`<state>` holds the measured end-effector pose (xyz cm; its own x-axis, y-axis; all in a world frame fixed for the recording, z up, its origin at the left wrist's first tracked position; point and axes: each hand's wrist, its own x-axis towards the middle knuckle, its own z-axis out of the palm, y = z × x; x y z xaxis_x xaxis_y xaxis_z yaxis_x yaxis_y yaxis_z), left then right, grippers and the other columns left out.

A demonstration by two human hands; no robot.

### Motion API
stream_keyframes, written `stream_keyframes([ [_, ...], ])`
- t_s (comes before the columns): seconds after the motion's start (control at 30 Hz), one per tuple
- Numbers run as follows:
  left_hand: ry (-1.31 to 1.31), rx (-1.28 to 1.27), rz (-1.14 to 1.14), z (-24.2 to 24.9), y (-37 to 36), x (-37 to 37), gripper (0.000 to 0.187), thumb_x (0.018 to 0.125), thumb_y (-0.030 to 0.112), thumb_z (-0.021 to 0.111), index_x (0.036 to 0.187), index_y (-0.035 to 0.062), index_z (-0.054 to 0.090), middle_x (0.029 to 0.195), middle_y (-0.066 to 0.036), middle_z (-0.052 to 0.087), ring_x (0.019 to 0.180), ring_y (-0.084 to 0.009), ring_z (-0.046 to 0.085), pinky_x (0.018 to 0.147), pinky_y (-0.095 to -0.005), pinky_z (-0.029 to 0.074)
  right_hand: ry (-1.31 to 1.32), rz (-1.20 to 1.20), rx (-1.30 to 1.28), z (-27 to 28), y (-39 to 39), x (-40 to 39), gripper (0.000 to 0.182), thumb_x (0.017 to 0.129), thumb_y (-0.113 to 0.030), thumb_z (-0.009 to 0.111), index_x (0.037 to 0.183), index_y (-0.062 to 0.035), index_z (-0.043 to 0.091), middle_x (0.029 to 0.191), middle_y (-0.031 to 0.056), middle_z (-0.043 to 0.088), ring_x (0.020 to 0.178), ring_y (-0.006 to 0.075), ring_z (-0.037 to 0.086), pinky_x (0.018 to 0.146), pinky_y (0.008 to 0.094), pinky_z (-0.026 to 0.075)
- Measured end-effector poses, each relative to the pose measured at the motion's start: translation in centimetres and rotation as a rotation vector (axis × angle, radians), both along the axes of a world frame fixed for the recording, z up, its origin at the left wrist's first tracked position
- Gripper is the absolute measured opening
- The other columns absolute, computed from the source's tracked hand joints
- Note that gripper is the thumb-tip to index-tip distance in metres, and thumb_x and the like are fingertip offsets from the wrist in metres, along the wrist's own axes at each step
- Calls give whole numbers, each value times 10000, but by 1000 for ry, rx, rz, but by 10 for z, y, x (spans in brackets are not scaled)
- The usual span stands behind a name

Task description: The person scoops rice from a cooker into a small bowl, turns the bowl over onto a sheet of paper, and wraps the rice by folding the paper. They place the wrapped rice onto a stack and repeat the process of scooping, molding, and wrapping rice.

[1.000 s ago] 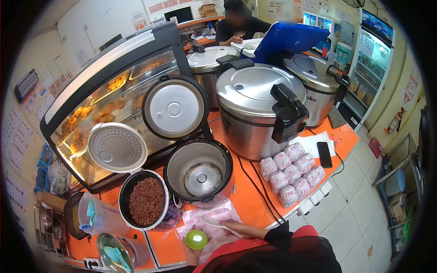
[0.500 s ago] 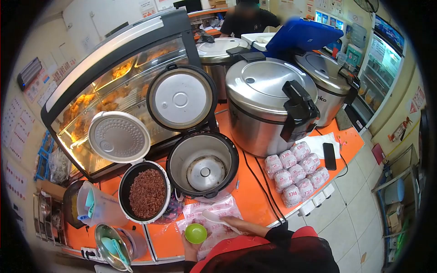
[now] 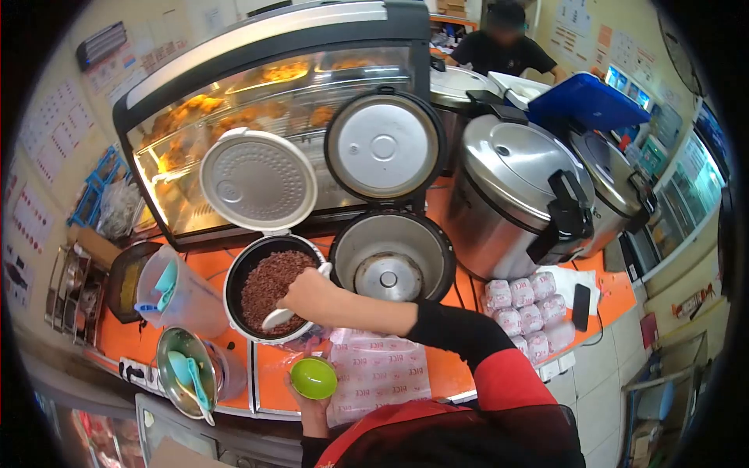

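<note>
My right hand (image 3: 306, 295) is closed round a white rice paddle (image 3: 278, 318), whose blade touches the reddish-brown rice (image 3: 268, 279) at the near side of an open rice cooker (image 3: 232, 316). Lower down, my left hand (image 3: 308, 405) grips a small lime-green bowl (image 3: 314, 379) from below; nothing shows inside the bowl. Beside it lie sheets of wrapping paper (image 3: 382, 378) printed with "RICE". A larger rice cooker (image 3: 446, 261) stands open just right of the rice, with a bare metal bottom.
Wrapped rice packs (image 3: 530, 318) sit in rows at the right, near a phone (image 3: 581, 306). Big steel cookers (image 3: 499, 210) and a lit food display case (image 3: 273, 117) line the back. A plastic pitcher (image 3: 187, 300) and a bowl of utensils (image 3: 168, 382) stand left. Another person (image 3: 507, 51) is behind.
My right hand has carried the paddle from above the wrapping paper up and left into the rice. The left hand still holds the bowl. The view has turned left.
</note>
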<state>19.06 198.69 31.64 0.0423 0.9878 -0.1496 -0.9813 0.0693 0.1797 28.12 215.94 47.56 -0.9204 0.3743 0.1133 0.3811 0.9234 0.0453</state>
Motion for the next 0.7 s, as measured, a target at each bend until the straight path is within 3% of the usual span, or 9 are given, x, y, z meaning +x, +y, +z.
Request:
stream_keyframes([
  [0.1, -78, -22, 58, 29, -4, -4, 776, 771, 641, 448, 1343, 126, 346, 1345, -251, 331, 958, -359, 555, 719, -490, 492, -118, 130, 51, -33, 22, -43, 200, 762, -166, 549, 923, -221, 654, 688, 50, 646, 701, 224, 651, 595, 353, 449],
  [0.2, 30, 18, 93, 26, -10, -11, 758, 748, 644, 478, 1346, 198, 340, 1369, -256, 283, 986, -349, 520, 748, -473, 488, -118, 143, 93, -37, 37, -57, 201, 760, -178, 553, 921, -240, 658, 695, 52, 647, 695, 231, 649, 588, 360, 448],
  [0.4, 178, -118, 213, 26, -13, -20, 708, 780, 651, 421, 1353, 246, 327, 1349, -279, 302, 944, -388, 553, 693, -478, 507, -94, 89, -18, -30, 55, -49, 232, 733, -221, 592, 955, -232, 656, 703, 57, 649, 682, 231, 644, 595, 371, 441],
  [0.57, 171, -110, 217, 33, -13, -23, 710, 779, 663, 404, 1361, 267, 312, 1350, -276, 305, 942, -395, 548, 686, -488, 507, -259, 103, 46, -24, 40, -46, 281, 713, -214, 612, 990, -243, 648, 717, 65, 652, 717, 221, 644, 638, 370, 441],
  [0.67, 162, -59, 182, 39, -8, -22, 716, 780, 664, 400, 1368, 265, 303, 1350, -274, 308, 934, -396, 550, 684, -489, 507, -160, 84, -22, -42, 51, -43, 177, 698, -178, 614, 864, -212, 664, 789, 56, 663, 764, 226, 645, 619, 374, 452],
  [0.7, 171, -33, 166, 40, -9, -21, 720, 781, 663, 399, 1370, 262, 300, 1349, -273, 310, 931, -396, 551, 684, -488, 506, -176, 65, -60, -44, 53, -43, 197, 702, -178, 612, 886, -230, 661, 786, 55, 662, 763, 226, 645, 655, 388, 445],
])
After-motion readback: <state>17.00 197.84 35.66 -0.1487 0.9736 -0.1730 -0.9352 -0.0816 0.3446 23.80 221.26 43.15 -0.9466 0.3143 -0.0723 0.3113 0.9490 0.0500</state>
